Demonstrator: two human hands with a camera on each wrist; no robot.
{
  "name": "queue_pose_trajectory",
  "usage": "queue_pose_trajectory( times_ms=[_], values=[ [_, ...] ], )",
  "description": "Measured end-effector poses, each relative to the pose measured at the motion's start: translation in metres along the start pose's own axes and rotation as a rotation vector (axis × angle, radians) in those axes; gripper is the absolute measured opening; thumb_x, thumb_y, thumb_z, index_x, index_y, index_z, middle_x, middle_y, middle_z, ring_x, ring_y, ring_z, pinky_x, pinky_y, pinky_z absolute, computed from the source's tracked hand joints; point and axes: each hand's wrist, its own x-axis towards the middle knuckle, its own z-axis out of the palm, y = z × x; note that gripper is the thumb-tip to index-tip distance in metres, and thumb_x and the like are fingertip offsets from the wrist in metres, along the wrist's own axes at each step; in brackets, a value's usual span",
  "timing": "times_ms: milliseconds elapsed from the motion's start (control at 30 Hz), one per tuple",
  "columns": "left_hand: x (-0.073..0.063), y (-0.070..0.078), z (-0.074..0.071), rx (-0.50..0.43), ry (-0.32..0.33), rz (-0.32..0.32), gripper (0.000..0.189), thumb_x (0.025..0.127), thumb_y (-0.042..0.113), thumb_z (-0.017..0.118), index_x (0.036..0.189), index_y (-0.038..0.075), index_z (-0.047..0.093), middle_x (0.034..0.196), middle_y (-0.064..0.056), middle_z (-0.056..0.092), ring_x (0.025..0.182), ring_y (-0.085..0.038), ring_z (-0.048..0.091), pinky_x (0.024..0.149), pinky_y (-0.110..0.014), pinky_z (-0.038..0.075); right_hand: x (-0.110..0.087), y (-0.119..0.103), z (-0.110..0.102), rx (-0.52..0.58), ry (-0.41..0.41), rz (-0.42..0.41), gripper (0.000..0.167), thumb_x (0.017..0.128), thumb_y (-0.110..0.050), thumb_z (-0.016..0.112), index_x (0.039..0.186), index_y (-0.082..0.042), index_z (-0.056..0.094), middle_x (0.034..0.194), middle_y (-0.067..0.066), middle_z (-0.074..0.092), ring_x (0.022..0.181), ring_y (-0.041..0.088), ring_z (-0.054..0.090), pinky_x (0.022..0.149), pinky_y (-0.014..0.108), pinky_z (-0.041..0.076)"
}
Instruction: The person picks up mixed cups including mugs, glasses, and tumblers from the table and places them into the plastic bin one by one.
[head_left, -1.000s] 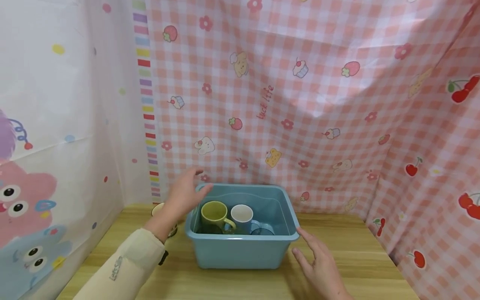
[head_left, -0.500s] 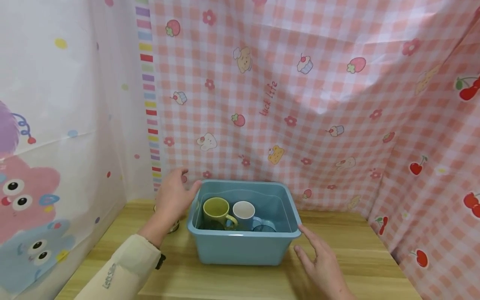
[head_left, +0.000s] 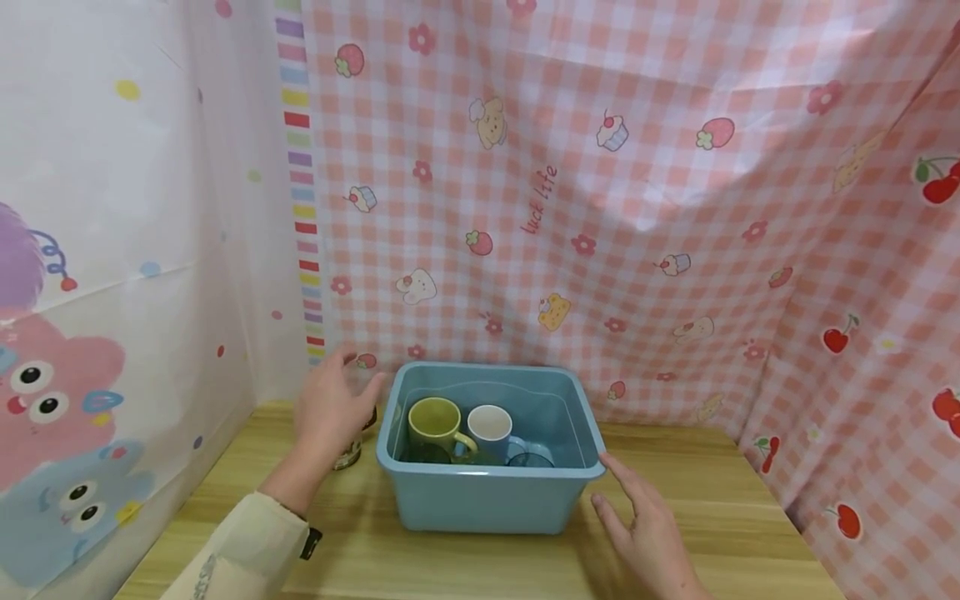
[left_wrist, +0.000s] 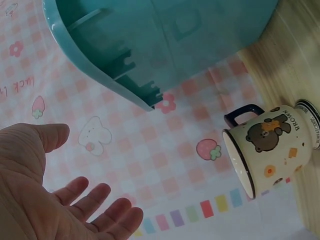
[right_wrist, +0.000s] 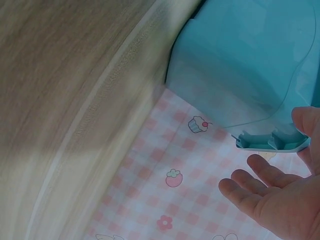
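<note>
My left hand [head_left: 330, 408] hovers left of the blue plastic bin [head_left: 487, 504], fingers spread and holding nothing. Beneath it stands a cream mug with a bear print [left_wrist: 267, 150], mostly hidden by the hand in the head view; the left wrist view shows its dark handle and a gap between mug and fingers. At the bin's front right corner is my right hand [head_left: 648, 533], its fingers extended and a fingertip at the rim. Inside the bin are a yellow-green mug [head_left: 435, 417], a white-and-blue mug [head_left: 490, 423] and dark, glassy round rims [head_left: 531, 460], partly hidden by the front wall.
The bin and cream mug stand on a wooden table [head_left: 675, 450]. A pink checked cloth [head_left: 570, 167] hangs behind the table and on the right. A white cloth with cartoon figures [head_left: 172, 333] hangs on the left.
My left hand has moved left, from over the bin's left rim to above the cream mug. My right hand stays at the bin's corner. The view has shifted slightly.
</note>
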Motion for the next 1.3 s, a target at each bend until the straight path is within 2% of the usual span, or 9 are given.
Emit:
queue_pose_trajectory(
  times_ms=[100,200,433,633,900,1300],
  values=[
    [-0.002,-0.003,-0.001,0.011,-0.010,-0.018,0.062,0.101,0.045,0.069,0.149,0.007,0.056,0.149,-0.022,0.062,0.136,-0.047,0.057,0.104,-0.066,0.051,0.000,0.000,0.000,0.006,0.003,0.003,0.067,0.087,-0.003,0.086,0.149,-0.014,0.063,0.137,0.019,0.073,0.121,0.041,0.072,0.095,0.061,0.059],
    [-0.003,-0.005,-0.002,0.018,-0.025,-0.035,0.064,0.102,0.045,0.068,0.151,0.006,0.054,0.151,-0.024,0.060,0.137,-0.048,0.055,0.105,-0.067,0.049,0.000,0.000,0.000,0.015,0.000,0.013,0.066,0.087,-0.003,0.086,0.149,-0.014,0.063,0.138,0.020,0.072,0.120,0.043,0.072,0.095,0.062,0.059],
    [-0.006,-0.008,-0.001,0.016,-0.018,-0.043,0.064,0.102,0.045,0.068,0.151,0.006,0.055,0.147,-0.025,0.062,0.134,-0.049,0.056,0.104,-0.067,0.049,0.000,0.000,0.000,0.012,-0.002,0.013,0.066,0.087,-0.003,0.086,0.149,-0.014,0.063,0.139,0.018,0.072,0.120,0.040,0.072,0.094,0.061,0.060],
    [-0.009,-0.009,-0.002,0.002,-0.003,-0.052,0.063,0.102,0.045,0.068,0.151,0.009,0.055,0.152,-0.022,0.060,0.138,-0.047,0.054,0.107,-0.069,0.047,0.000,0.000,0.001,0.013,0.001,0.019,0.066,0.087,-0.003,0.086,0.148,-0.015,0.064,0.139,0.017,0.072,0.120,0.040,0.072,0.094,0.061,0.060],
    [-0.014,-0.013,-0.002,-0.002,0.017,-0.074,0.063,0.102,0.047,0.068,0.151,0.011,0.055,0.156,-0.019,0.058,0.141,-0.045,0.054,0.104,-0.069,0.049,-0.002,0.000,0.002,0.012,0.007,0.013,0.067,0.086,-0.002,0.087,0.148,-0.015,0.064,0.138,0.017,0.073,0.120,0.039,0.072,0.094,0.060,0.060],
    [-0.018,-0.017,-0.004,0.019,0.030,-0.099,0.067,0.102,0.047,0.067,0.153,0.006,0.053,0.154,-0.024,0.058,0.135,-0.048,0.057,0.103,-0.067,0.050,-0.002,0.000,0.003,0.006,0.005,0.030,0.070,0.087,-0.002,0.086,0.150,-0.018,0.063,0.140,0.013,0.073,0.123,0.035,0.072,0.096,0.058,0.060]
  ],
)
